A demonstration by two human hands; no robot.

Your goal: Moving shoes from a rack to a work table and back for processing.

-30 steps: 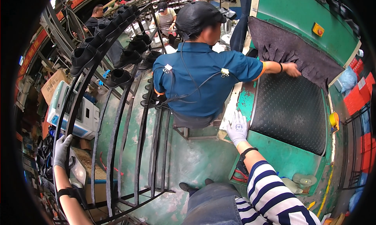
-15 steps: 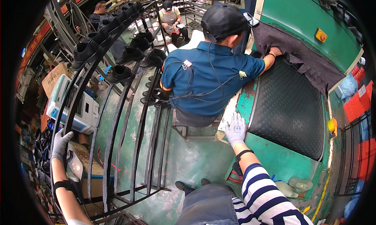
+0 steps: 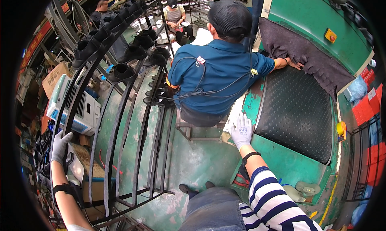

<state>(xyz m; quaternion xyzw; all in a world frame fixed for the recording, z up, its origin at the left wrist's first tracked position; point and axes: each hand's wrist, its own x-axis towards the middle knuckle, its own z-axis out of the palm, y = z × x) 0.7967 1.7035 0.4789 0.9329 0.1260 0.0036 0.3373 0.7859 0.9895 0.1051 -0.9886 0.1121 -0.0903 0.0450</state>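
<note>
At the left, my left hand (image 3: 61,146) in a pale glove is closed around a dark metal rail of a tall shoe rack (image 3: 117,126). My right hand (image 3: 242,131), gloved too, lies flat with fingers stretched out on the front left corner of a green machine bed (image 3: 277,148). Beside it runs a black studded conveyor belt (image 3: 297,114), with nothing in my palm that I can see. Several black shoes (image 3: 122,73) stand on the far part of the rack, away from my left hand.
A seated co-worker (image 3: 219,78) in a blue shirt is just ahead, one hand by the dark cloth curtain (image 3: 305,50). A white and green cooler (image 3: 76,106) stands behind the rack. Yellow tape (image 3: 341,130) hangs at the bed's right edge; clear soles (image 3: 307,188) lie nearby.
The co-worker's head has turned and the torso has shifted slightly right. Their reaching hand has come out from the curtain's edge onto the belt. My hands have hardly moved.
</note>
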